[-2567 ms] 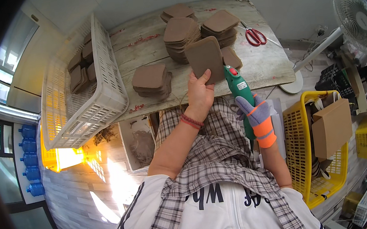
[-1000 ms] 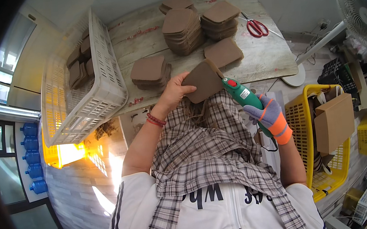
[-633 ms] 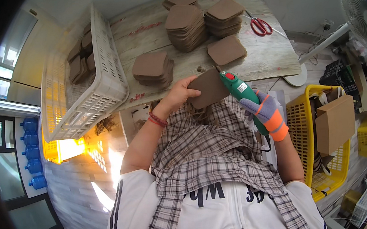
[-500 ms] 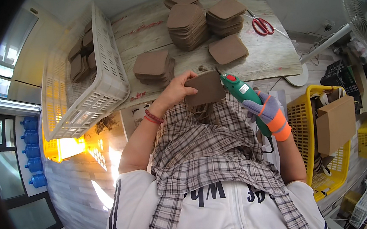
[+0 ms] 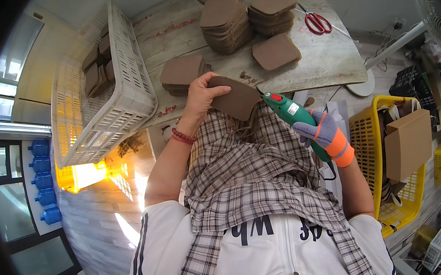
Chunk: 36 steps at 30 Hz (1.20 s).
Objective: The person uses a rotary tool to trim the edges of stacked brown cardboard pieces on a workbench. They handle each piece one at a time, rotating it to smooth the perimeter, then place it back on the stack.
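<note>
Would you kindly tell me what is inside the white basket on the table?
The white basket holds brown pads like those stacked on the table, leaning together. Its slatted wall hides how many there are and anything beneath them.

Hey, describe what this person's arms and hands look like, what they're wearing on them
The left hand is bare, with a red beaded bracelet at the wrist and a white short sleeve with dark stripes above. The right hand wears a grey knit glove with an orange cuff crossed by a pale band; the forearm below it is bare.
</note>
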Motion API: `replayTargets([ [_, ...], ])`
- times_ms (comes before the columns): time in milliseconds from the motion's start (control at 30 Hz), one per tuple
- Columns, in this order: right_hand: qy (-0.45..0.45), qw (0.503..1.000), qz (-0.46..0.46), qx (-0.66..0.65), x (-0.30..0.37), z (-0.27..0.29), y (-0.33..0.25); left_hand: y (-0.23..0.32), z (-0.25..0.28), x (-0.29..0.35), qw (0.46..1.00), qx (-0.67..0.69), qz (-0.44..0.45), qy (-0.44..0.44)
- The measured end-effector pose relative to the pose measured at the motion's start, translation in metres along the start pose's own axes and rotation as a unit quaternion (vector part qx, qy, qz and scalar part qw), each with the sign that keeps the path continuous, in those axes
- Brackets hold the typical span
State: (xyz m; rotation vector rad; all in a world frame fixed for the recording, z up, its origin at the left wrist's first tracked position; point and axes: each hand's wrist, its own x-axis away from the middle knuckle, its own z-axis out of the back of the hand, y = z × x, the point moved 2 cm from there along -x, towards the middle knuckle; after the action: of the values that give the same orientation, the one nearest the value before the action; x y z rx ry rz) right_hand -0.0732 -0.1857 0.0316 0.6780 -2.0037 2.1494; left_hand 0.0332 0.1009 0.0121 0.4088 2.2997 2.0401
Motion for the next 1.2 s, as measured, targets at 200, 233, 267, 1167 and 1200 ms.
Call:
replayTargets([
  [200, 0.007, 1.0, 0.011, 0.025, -0.003, -0.002, 0.004, -0.007, -0.006, -0.001, 0.999, -0.027, 0.024, -0.036],
  [233, 0.005, 1.0, 0.007, 0.021, -0.004, -0.003, 0.005, -0.008, -0.008, -0.001, 0.998, -0.031, 0.026, -0.043],
  [267, 0.006, 0.999, 0.005, 0.037, -0.004, -0.003, 0.004, -0.009, -0.008, -0.002, 0.998, -0.04, 0.027, -0.049],
  [1167, 0.014, 0.995, 0.013, 0.097, -0.012, -0.009, 0.002, 0.01, 0.021, 0.005, 0.999, -0.02, -0.021, -0.04],
  [1200, 0.012, 0.995, 0.022, 0.097, -0.012, -0.01, 0.001, 0.011, 0.021, 0.005, 0.999, -0.017, -0.023, -0.043],
])
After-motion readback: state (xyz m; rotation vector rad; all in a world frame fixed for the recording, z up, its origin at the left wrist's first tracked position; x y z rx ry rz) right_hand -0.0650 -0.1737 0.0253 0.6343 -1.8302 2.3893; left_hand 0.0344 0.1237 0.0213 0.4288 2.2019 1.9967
